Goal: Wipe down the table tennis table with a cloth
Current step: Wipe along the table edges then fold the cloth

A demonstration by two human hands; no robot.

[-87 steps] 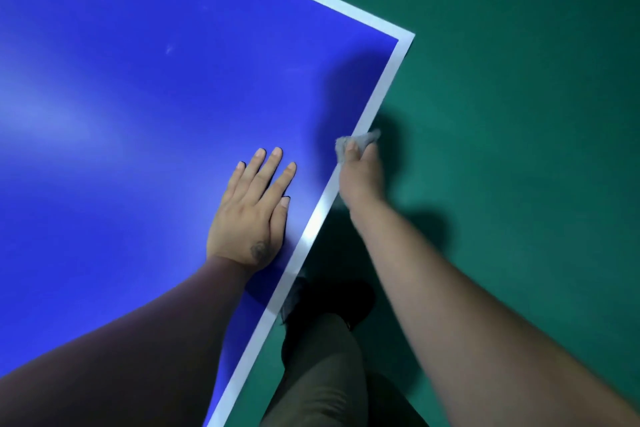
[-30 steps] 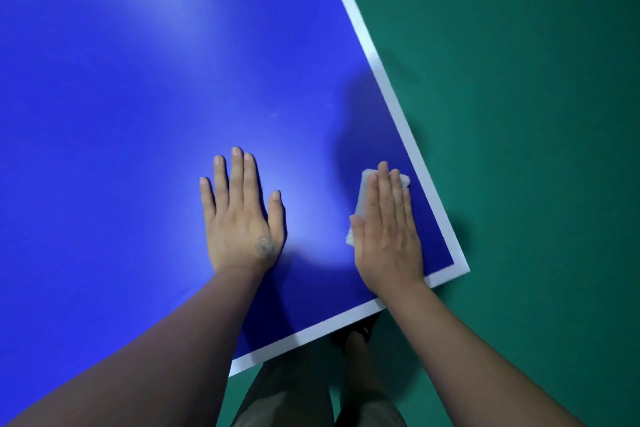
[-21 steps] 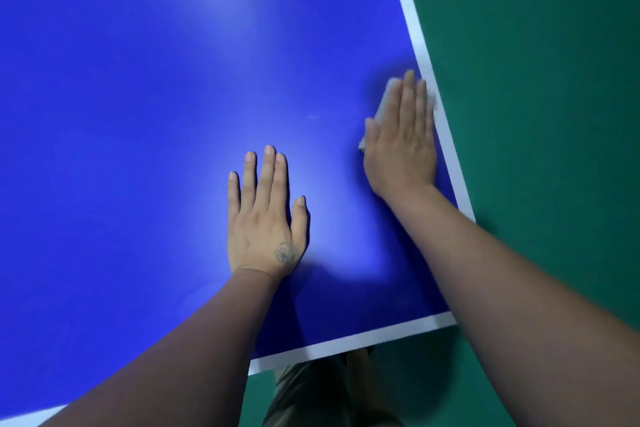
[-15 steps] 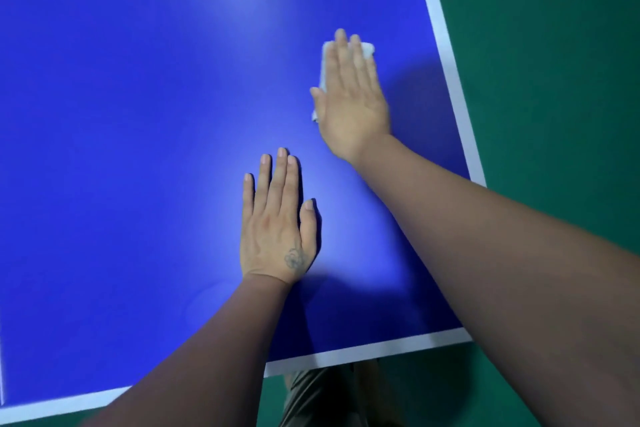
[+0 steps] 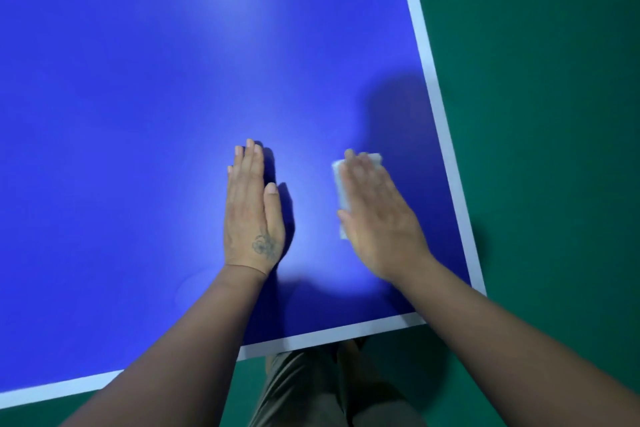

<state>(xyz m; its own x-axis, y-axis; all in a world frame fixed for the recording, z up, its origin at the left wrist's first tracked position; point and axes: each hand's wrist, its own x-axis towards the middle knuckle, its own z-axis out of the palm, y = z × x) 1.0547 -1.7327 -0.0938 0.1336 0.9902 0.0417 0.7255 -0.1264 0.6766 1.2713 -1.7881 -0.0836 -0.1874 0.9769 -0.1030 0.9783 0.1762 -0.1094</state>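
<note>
Left hand (image 5: 252, 215) lies flat on table (image 5: 121, 114); right hand (image 5: 377, 218) beside it presses cloth (image 5: 341, 184).

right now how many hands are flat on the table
2. The left hand rests flat on the blue table. The right hand lies nearer the white side line, pressing the white cloth. Nothing suggests hidden ones.

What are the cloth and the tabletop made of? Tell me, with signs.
Cloth: soft pale fabric or perhaps paper, judging by its folded edge under the right hand; blurred. Tabletop: hard board with smooth blue semi-matt coating, showing soft glare.
</note>
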